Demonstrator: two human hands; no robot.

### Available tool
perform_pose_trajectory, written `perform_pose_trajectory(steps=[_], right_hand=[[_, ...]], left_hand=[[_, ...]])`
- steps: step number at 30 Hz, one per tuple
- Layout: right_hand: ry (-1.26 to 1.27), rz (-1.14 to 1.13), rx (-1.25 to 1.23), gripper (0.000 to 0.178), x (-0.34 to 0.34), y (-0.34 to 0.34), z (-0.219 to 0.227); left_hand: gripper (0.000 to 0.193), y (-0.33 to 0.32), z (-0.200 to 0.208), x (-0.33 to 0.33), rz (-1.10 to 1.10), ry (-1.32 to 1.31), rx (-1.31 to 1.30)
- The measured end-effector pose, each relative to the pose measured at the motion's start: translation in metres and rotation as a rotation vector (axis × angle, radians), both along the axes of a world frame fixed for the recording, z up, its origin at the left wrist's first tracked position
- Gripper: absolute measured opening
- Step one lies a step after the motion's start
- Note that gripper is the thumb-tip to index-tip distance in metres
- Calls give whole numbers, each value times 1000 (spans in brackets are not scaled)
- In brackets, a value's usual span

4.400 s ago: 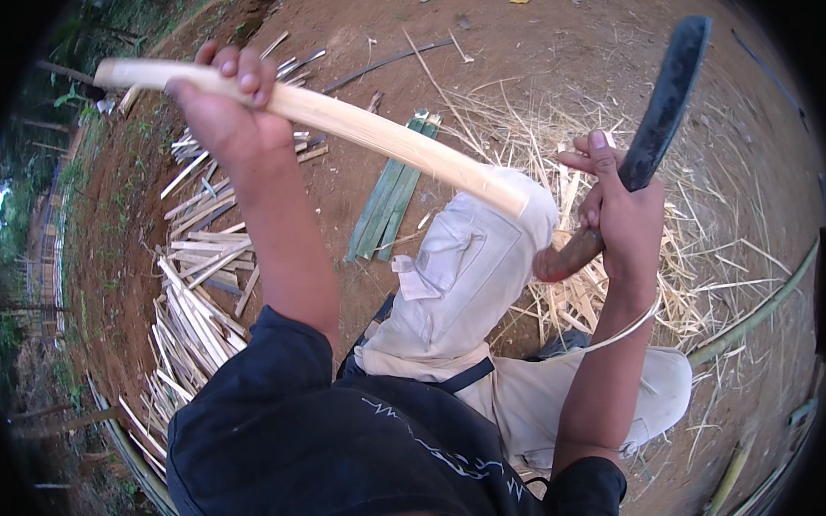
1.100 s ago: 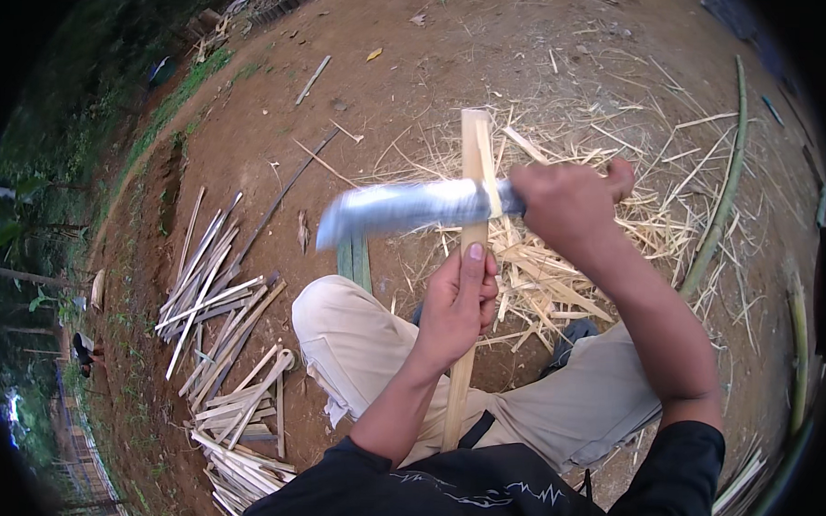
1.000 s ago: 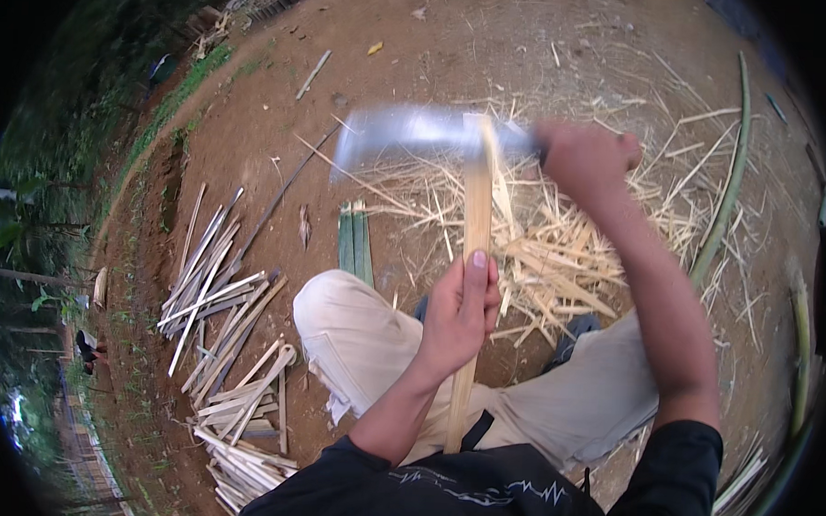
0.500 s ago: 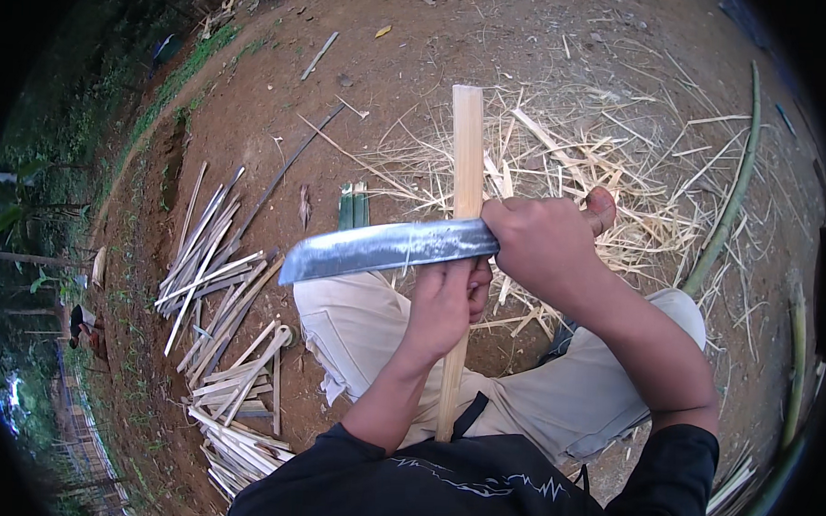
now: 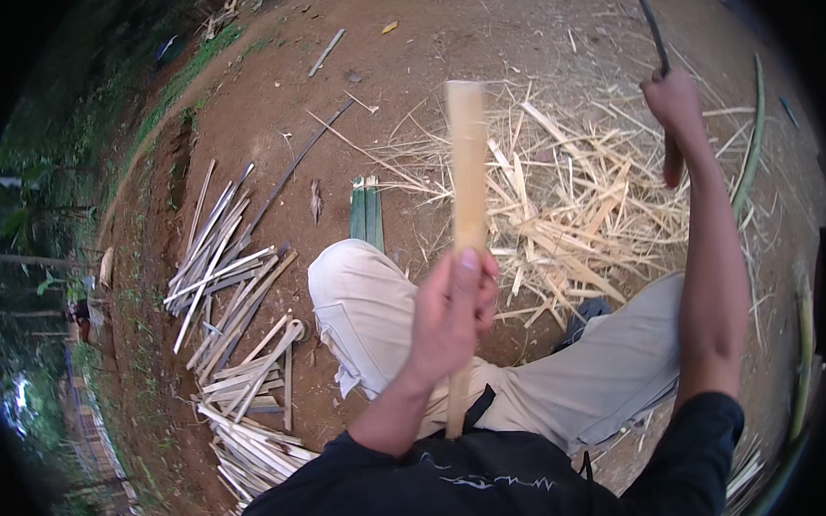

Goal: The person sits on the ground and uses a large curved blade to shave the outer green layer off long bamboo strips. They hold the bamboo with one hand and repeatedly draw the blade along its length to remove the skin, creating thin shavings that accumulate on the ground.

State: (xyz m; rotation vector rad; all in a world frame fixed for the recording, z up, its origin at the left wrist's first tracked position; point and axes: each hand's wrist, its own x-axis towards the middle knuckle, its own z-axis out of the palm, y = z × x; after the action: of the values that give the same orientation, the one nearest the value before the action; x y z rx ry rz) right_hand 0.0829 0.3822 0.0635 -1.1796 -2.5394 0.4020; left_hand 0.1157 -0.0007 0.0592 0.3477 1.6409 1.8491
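Note:
My left hand [image 5: 454, 305] is wrapped round a flat, pale bamboo strip [image 5: 466, 169], its thumb lying along the face. The strip stands roughly upright, and its lower end reaches my lap. Out to the upper right, my right hand [image 5: 675, 102] grips the wooden handle of a machete [image 5: 655, 34], whose blade shows edge-on and points away from me. The handle's butt sticks out below the fist. Blade and strip are well apart.
Pale shavings [image 5: 578, 218] cover the ground in front. Cut strips [image 5: 227, 251] lie in piles to the left. Green bamboo pieces [image 5: 367, 213] rest beyond my left knee. A long green pole [image 5: 755, 143] lies to the right, and a grassy bank [image 5: 178, 81] rises at far left.
The machete has left the strip, carried by my right hand away to the upper right. My left hand keeps its hold, its grip turned so the thumb faces up.

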Motion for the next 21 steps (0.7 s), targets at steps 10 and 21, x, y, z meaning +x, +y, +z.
perform_pose_trajectory(steps=[10, 21], right_hand=[[201, 510, -650, 39, 19, -177, 0], [428, 456, -974, 51, 4, -184, -3]], left_hand=[[56, -15, -39, -23, -192, -320, 256], [46, -7, -40, 1, -199, -312, 143]])
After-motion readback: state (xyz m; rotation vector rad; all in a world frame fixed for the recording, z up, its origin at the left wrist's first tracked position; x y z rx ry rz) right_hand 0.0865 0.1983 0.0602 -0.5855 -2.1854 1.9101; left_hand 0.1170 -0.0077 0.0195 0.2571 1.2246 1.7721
